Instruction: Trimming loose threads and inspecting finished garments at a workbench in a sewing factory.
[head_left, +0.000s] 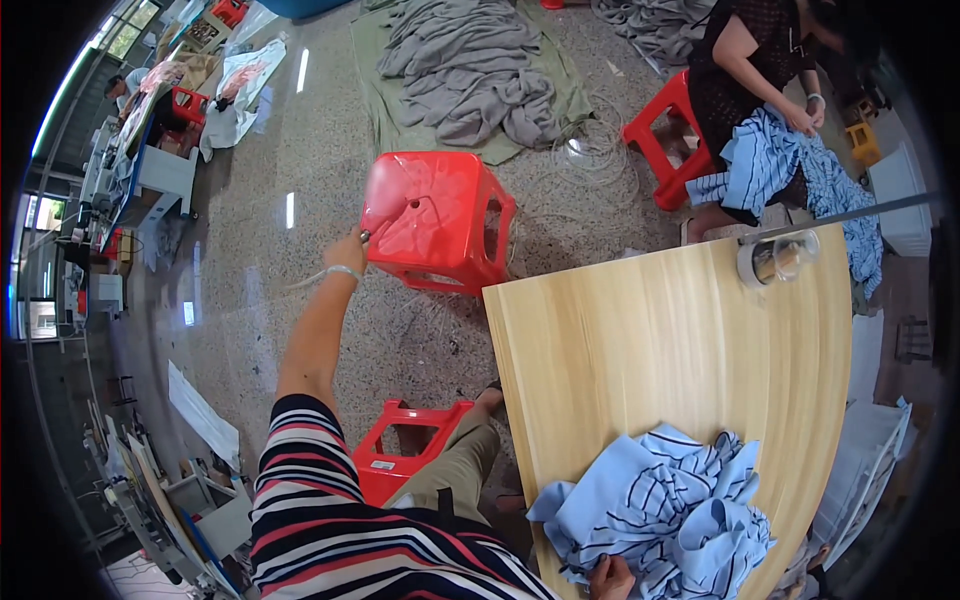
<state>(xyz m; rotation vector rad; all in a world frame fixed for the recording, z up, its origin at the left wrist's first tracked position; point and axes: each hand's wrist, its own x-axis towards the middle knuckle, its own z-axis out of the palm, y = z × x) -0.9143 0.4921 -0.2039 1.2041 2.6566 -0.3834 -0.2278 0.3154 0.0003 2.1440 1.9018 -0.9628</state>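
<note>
Beyond and left of the table (pixel 670 350), the left hand (pixel 347 252), grip unclear, might have tipped the red stool (pixel 437 222) by pushing; the right hand (pixel 611 580) curled against tabletop cloth (pixel 665 505).

Lower centre: knit-like shirt (pixel 400 552), narrow stripes of dark navy or black, white and red; left sleeve (pixel 306 455) short, similarly striped. Below centre: khaki trousers (pixel 462 466), dark footwear (pixel 496 385). Left of centre: left hand (pixel 346 251), thin pale wristband (pixel 343 270). Lower edge: right hand (pixel 611 580), ungloved.
</note>
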